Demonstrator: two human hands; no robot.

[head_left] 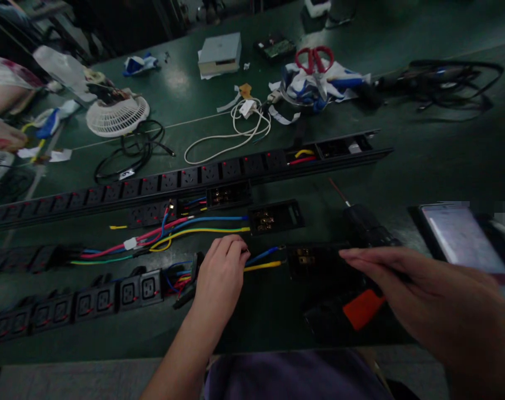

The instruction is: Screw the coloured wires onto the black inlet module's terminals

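Observation:
My left hand (222,270) is closed in a pinch on the blue and yellow wires (263,260) that run into a black terminal block (308,258). My right hand (406,289) hovers with fingers stretched out over a black and orange power screwdriver (363,250) lying on the green table. Whether it touches the tool I cannot tell. A row of black socket modules (94,303) lies to the left of my left hand. Another terminal block (273,218) with coloured wires sits just beyond.
Long black power strips (185,180) cross the table (423,161). Farther back lie a white cable (235,133), red scissors (314,58), a small white fan (118,115), a grey box (219,53) and black cables (448,83). A phone (464,239) lies at right. Another person sits at far left.

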